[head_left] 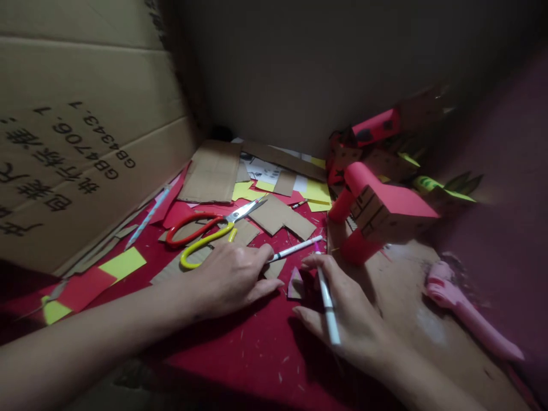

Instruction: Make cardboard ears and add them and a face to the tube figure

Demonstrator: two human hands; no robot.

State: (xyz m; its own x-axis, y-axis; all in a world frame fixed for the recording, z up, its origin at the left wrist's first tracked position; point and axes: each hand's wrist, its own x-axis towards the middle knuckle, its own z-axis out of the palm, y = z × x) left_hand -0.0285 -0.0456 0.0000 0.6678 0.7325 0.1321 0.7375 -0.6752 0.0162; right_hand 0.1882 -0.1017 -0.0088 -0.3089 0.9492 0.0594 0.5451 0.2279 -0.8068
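My left hand [235,277] rests palm down over cardboard scraps, its fingers bent around the end of a white pen [297,248]. In my right hand [342,302] is a white marker [327,308], its pink tip pointing away from me. Between the two hands lies a small triangular piece [295,284], pinkish with a brown part, on the red cloth [252,348]. Scissors [214,228] with one red and one yellow handle lie partly open just beyond my left hand.
Cardboard pieces [212,171] and yellow paper [314,194] lie at the back. A red-topped cardboard model [394,208] stands at the right, near a pink tool [471,314]. A big carton [85,131] walls the left side.
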